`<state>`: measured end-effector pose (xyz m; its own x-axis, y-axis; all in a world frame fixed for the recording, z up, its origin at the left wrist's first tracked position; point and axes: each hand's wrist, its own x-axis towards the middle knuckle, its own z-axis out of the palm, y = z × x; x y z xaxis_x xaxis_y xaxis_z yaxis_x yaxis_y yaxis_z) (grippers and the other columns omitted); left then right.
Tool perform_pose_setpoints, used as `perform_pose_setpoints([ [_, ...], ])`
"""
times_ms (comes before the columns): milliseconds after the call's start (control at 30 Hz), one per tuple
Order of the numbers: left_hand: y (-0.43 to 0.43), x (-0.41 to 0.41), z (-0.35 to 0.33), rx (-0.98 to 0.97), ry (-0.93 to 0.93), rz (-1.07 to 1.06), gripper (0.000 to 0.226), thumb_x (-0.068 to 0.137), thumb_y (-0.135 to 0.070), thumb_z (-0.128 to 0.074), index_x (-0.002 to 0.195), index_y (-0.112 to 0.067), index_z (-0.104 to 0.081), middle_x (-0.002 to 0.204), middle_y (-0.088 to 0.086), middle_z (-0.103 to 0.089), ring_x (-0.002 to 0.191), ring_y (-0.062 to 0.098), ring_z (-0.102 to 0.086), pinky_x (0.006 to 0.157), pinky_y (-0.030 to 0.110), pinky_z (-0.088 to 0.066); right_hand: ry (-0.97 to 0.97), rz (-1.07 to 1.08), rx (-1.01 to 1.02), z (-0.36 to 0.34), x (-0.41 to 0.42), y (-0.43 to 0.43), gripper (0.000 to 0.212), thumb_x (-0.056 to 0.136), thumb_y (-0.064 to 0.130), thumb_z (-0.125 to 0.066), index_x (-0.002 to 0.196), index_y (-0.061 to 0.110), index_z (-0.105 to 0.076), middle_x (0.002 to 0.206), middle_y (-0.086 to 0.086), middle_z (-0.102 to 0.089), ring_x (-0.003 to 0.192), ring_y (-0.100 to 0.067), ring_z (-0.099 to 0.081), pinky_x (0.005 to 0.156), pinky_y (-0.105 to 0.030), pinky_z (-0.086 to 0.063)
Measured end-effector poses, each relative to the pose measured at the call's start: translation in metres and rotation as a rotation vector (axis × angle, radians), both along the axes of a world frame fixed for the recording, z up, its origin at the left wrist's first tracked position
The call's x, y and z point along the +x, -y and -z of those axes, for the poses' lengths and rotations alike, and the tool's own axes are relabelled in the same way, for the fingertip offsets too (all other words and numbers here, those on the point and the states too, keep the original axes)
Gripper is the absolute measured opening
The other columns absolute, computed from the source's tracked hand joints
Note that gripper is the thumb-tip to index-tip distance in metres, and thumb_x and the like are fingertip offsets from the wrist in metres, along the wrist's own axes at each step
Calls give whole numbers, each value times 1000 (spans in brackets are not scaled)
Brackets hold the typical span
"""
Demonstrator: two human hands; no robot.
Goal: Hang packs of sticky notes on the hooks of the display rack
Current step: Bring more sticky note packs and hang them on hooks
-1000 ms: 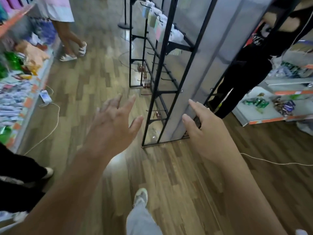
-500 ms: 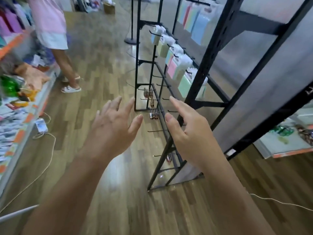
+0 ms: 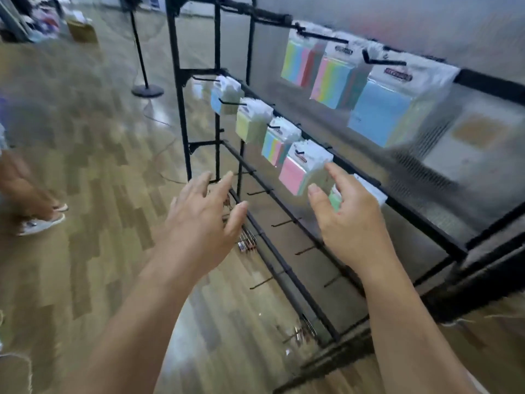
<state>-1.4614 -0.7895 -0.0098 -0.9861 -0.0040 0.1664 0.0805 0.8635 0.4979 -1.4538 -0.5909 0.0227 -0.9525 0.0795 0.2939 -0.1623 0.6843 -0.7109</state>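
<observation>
Pink sticky-note pack in clear wrap with a white header card (image 3: 298,172) hangs from a hook on the middle rail of the black metal display rack (image 3: 181,109), at about 11 o'clock from the right grip (image 3: 349,220). That grip is spread, thumb and forefinger apart, clasping nothing. Its forefinger tip lies at the pack's lower right corner, and blur hides whether they touch. A mint-green pack (image 3: 335,199) shows between that grip's thumb and fingers, mostly covered by it.

The left grip (image 3: 204,223), likewise spread and holding nothing, hovers at 9 o'clock of the right one, in front of the bare black wire hooks (image 3: 260,191) of the lower rail.

A pastel-striped pack (image 3: 275,146), a yellow pack (image 3: 250,125) and a pale blue pack (image 3: 224,99) hang along the middle rail toward 11 o'clock. Larger packs, one of them a big blue pack (image 3: 383,109), hang on the top rail at 1 o'clock.

Below lies a light wood-plank floor (image 3: 85,166). Another person's sandalled feet (image 3: 39,223) stand at 9 o'clock, and a black pole stand with a round base (image 3: 147,91) at 11 o'clock.
</observation>
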Motion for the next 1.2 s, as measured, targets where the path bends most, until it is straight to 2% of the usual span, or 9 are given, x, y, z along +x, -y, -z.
perform_pose_setpoints([
  [233,18,-115,-7,54,-39,178,62,97,-50,-41,153,-32,-24,161,4,-20,148,21,-18,120,40,-20,-58,191,-7,1,-82,28,49,97,24,-55,144,20,-43,145,9,-46,130,0,-38,112,-23,-30],
  [333,11,-171,-8,49,-72,262,63,96,-51,-42,153,-31,-25,159,5,-24,146,20,-22,117,39,-24,-177,268,-16,5,-124,34,47,96,24,-56,141,17,-47,141,9,-48,123,10,-36,106,-8,-28],
  [467,-3,-244,-23,-12,-115,377,62,97,-50,-43,152,-30,-26,159,4,-24,144,23,-27,113,37,-26,-382,428,-124,6,-176,36,41,94,24,-56,135,16,-54,127,14,-52,124,-7,-50,104,-38,-44],
  [533,-11,-283,-37,11,-126,424,61,97,-49,-46,152,-29,-29,158,1,-27,139,23,-37,111,35,-29,-518,536,-173,2,-202,37,40,92,23,-55,130,13,-56,121,12,-51,120,-14,-54,99,-44,-48],
  [667,-26,-345,-56,174,-158,484,62,97,-44,-51,152,-28,-28,155,-2,-32,137,17,-39,106,31,-32,-742,793,-98,1,-243,32,39,87,15,-60,122,2,-53,118,-4,-50,110,-25,-54,91,-35,-49],
  [767,-41,-376,-60,330,-138,517,66,97,-38,-55,153,-25,-22,155,-6,-30,138,13,-36,107,32,-34,-702,924,-76,0,-256,26,47,85,25,-64,123,5,-45,119,-12,-48,108,-28,-52,86,-38,-49],
  [867,-54,-399,-60,541,-9,540,69,94,-37,-60,153,-28,-24,150,-12,-38,136,12,-40,111,42,-38,-598,1009,-52,-8,-260,24,53,86,31,-68,125,6,-42,114,-4,-47,104,-28,-52,84,-46,-49],
  [1033,-62,-416,-62,793,-27,540,29,89,-30,-68,116,-25,-57,97,-21,-59,92,-1,-61,89,38,-54,-466,1056,-164,-22,-261,31,30,88,24,-67,110,23,-47,89,13,-55,80,-5,-59,77,-36,-52],
  [1200,-60,-425,-70,985,91,609,25,81,-30,-79,94,-26,-58,83,-2,-62,73,19,-60,79,46,-57,-473,1079,-247,-31,-267,48,23,88,24,-66,103,24,-49,89,11,-58,73,4,-59,65,-12,-46],
])
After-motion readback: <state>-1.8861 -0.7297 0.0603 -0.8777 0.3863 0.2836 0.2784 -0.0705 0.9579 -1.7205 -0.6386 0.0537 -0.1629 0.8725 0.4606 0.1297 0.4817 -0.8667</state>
